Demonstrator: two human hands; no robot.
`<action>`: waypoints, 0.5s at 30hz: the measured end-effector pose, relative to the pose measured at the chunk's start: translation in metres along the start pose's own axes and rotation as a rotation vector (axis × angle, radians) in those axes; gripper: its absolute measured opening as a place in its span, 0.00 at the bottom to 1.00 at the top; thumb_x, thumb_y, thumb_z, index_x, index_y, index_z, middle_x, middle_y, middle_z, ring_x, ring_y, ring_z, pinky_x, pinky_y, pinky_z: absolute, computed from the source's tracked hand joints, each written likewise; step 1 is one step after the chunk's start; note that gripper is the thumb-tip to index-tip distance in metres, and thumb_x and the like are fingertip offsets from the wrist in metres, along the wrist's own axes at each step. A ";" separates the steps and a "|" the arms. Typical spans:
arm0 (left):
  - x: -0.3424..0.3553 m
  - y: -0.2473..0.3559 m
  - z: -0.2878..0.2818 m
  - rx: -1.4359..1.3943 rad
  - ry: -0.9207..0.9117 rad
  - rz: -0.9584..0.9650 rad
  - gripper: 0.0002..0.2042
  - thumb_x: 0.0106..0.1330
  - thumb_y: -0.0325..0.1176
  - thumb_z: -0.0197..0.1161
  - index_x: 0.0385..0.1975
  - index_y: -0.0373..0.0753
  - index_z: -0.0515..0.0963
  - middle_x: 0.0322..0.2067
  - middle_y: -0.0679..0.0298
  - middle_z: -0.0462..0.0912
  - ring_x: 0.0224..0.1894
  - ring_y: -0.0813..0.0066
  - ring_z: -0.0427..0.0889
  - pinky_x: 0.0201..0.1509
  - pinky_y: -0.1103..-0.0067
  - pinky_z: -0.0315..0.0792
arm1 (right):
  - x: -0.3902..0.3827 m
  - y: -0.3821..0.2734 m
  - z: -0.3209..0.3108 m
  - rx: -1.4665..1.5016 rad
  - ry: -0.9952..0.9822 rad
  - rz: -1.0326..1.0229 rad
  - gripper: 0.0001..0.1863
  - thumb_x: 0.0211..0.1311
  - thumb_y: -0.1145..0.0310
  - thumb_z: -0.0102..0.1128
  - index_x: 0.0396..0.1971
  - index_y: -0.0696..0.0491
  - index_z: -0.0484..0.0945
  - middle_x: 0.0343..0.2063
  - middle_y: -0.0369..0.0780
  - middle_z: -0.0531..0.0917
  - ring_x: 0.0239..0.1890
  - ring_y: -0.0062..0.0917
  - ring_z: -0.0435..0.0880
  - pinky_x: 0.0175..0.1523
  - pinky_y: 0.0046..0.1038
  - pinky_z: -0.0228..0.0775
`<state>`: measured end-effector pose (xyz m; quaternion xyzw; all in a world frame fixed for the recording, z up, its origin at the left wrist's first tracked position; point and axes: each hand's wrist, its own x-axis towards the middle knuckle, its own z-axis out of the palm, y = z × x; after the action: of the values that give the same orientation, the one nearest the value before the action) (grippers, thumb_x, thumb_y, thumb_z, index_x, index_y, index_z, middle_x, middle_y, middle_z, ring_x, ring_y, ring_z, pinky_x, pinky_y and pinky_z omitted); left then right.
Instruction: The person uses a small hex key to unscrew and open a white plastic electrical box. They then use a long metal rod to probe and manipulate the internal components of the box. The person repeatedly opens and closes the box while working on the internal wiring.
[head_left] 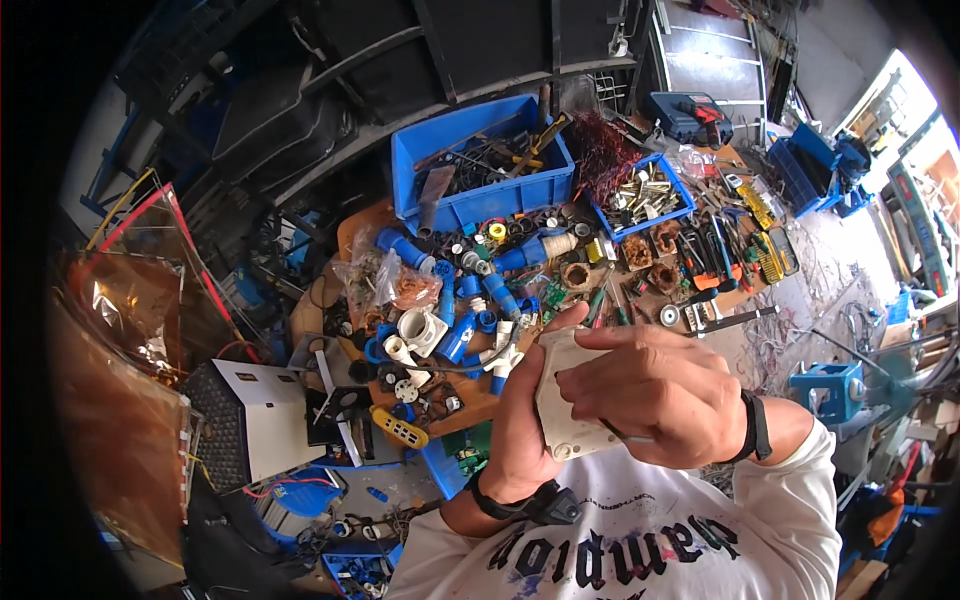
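Being worked on, apparently, a flat off-white plastic casing (560, 425) is gripped by the left hand (515, 420) above a white black-lettered shirt (640, 492); the right hand's (675, 395) hold cannot be told; steadying seems needed next.

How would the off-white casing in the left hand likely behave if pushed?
The off-white casing is probably stiff: its edges look straight in the left hand. Its broad, flattish face suggests sliding rather than rolling.

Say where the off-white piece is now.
In the head view, the off-white piece is below and right of centre, between the left hand and right hand.
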<state>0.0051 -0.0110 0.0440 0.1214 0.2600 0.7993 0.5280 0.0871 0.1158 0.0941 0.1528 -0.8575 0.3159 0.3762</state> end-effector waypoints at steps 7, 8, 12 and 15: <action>-0.002 -0.005 -0.008 -0.172 0.086 -0.125 0.26 0.74 0.48 0.36 0.66 0.40 0.60 0.53 0.61 0.74 0.52 0.73 0.75 0.56 0.73 0.71 | 0.004 -0.003 0.006 -0.006 -0.018 0.049 0.10 0.49 0.87 0.61 0.31 0.58 0.75 0.31 0.42 0.84 0.37 0.33 0.86 0.56 0.47 0.75; -0.002 -0.004 -0.008 -0.175 0.078 -0.121 0.26 0.74 0.48 0.36 0.66 0.40 0.60 0.53 0.61 0.74 0.51 0.73 0.75 0.56 0.73 0.71 | 0.005 -0.003 0.006 -0.009 -0.026 0.046 0.11 0.49 0.87 0.61 0.31 0.58 0.75 0.31 0.42 0.84 0.37 0.33 0.86 0.57 0.47 0.74; 0.001 -0.015 -0.027 -0.199 -0.077 -0.108 0.26 0.74 0.49 0.37 0.65 0.39 0.60 0.52 0.60 0.75 0.51 0.71 0.77 0.55 0.74 0.73 | 0.001 0.001 0.010 -0.008 -0.047 0.058 0.09 0.49 0.85 0.61 0.30 0.58 0.76 0.29 0.40 0.83 0.34 0.31 0.85 0.55 0.44 0.76; 0.003 -0.021 -0.031 -0.360 -0.050 -0.218 0.26 0.74 0.49 0.38 0.64 0.39 0.60 0.53 0.59 0.75 0.52 0.68 0.78 0.54 0.72 0.75 | 0.000 0.009 0.003 0.091 -0.094 0.173 0.07 0.52 0.83 0.62 0.31 0.58 0.77 0.28 0.38 0.84 0.33 0.31 0.85 0.54 0.40 0.77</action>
<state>0.0059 -0.0102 0.0067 0.0161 0.1113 0.7678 0.6307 0.0808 0.1206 0.0883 0.1099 -0.8690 0.3782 0.2994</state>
